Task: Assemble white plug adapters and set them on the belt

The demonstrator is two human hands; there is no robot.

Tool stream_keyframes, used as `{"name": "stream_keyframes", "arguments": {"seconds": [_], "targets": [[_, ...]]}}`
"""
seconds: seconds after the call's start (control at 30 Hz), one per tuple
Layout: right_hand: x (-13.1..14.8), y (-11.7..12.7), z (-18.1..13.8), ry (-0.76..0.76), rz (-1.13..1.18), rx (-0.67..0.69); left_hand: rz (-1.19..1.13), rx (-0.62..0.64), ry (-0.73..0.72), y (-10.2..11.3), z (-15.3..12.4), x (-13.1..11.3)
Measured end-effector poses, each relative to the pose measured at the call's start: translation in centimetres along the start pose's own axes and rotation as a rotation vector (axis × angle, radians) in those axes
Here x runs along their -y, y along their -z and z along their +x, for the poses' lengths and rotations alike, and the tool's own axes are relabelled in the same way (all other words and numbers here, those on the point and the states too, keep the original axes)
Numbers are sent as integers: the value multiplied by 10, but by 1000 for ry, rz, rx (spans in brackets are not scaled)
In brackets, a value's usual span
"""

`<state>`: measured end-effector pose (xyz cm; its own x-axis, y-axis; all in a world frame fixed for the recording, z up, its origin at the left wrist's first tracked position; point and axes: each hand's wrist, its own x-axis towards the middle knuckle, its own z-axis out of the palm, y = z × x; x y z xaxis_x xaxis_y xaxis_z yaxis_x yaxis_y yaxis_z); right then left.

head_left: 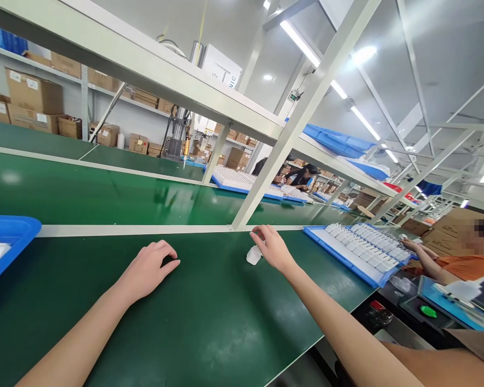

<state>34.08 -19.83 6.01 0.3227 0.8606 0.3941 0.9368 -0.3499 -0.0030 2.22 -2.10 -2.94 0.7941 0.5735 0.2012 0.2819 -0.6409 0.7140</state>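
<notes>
On the green bench: both forearms stretch forward.
Bench (210, 322): green mat, white part near the far strip.
Right tray (347, 258): blue, rows of white parts.
Left tray (8, 236): blue, white pieces inside.
Left hand (149, 269): palm down, loosely curled, holding nothing.
Right hand (272, 248): fingers bent, touching the white part (254, 255).

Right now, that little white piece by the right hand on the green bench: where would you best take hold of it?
Probably across its two long sides, coming down from above. The small white part lies flat on the green bench top, so only its top and sides are free. The right hand already touches its far end with curled fingers; the left hand rests apart, palm down.
</notes>
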Motion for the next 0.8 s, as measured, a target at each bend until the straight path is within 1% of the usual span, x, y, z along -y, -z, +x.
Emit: {"name": "stream_keyframes", "arguments": {"seconds": [0.1,0.2,0.33,0.43,0.57,0.8], "targets": [[-7,-7,11,-19,-35,141,-2,7,1,0,1,1],[-12,-12,15,0,-89,261,2,21,4,-1,2,2],[-16,-20,16,54,-117,346,14,21,13,-3,4,5],[-18,-25,15,67,-102,353,28,23,25,-4,5,5],[-21,-32,13,59,-65,330,56,25,40,-3,6,5],[-20,-40,7,-13,11,257,82,24,39,-3,5,4]]}}
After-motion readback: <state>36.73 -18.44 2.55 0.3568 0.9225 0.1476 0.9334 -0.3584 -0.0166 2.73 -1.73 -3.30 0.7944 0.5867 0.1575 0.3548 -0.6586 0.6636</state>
